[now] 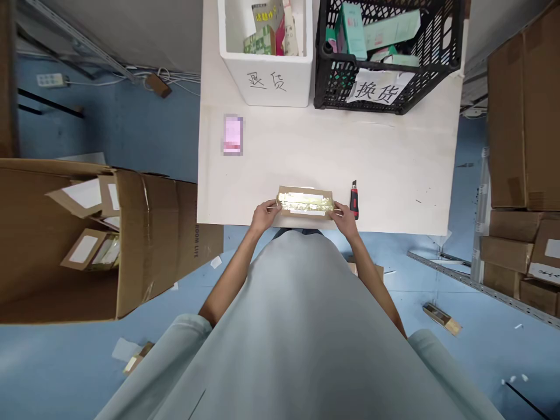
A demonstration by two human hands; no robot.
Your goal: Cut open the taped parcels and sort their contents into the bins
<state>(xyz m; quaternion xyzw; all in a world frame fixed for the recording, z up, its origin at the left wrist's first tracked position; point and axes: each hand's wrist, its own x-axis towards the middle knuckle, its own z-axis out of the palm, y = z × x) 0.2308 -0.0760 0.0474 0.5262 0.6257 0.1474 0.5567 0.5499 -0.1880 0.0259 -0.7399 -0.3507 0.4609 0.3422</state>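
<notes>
A small cardboard box (pixel 305 202) with shiny yellowish tape along its face lies at the front edge of the white table (pixel 350 151). My left hand (pixel 265 214) grips its left end, and my right hand (pixel 344 218) grips the right end, fingers closed on the corners. Just beyond my right hand rests a box cutter (pixel 354 200) with a red and black handle. Farther back on the left is a pink, blurred-out rectangular object (pixel 233 135).
A white bin (pixel 280 81) and a black crate (pixel 385 87), both holding small boxes, stand at the table's back. On the left is a large open carton (pixel 144 239) with parcels inside. Stacked cartons (pixel 507 251) and a metal rail (pixel 481 286) flank the right.
</notes>
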